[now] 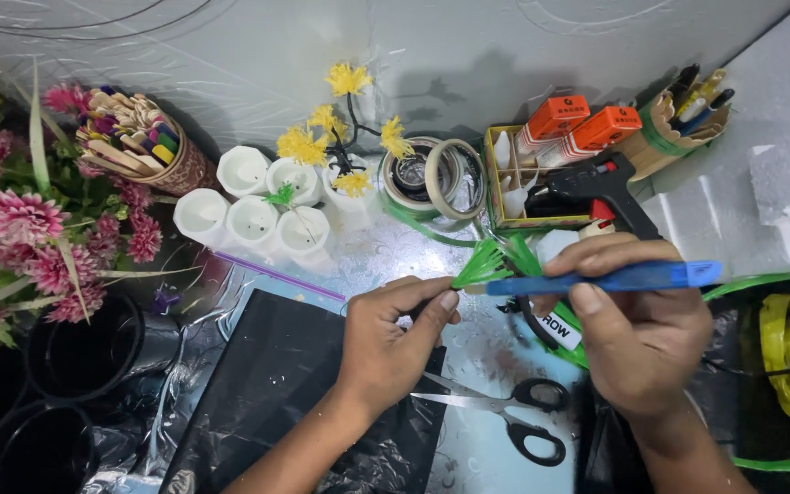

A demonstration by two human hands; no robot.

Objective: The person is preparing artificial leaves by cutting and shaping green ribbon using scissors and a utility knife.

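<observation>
Centre of frame: left hand (386, 343) pinched shut, fingertips on base of green fringed tuft (484, 263). Right hand (637, 325) closed around blue comb (610, 278), comb tip at the tuft. Scissors (505, 413) flat at lower centre, just below both hands. Black sheet (272, 384) lower left, edge under left wrist. Upper centre crowded: white cups (253, 206), tape rolls (432, 178), glue gun (596, 187). Pink flowers (29, 238) hemming left edge.

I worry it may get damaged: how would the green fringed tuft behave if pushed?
The green fringed tuft, pinched by the left hand, looks thin and shredded, so probably floppy and very light. Its strands splay out, so a push would likely bend them rather than move it.
</observation>
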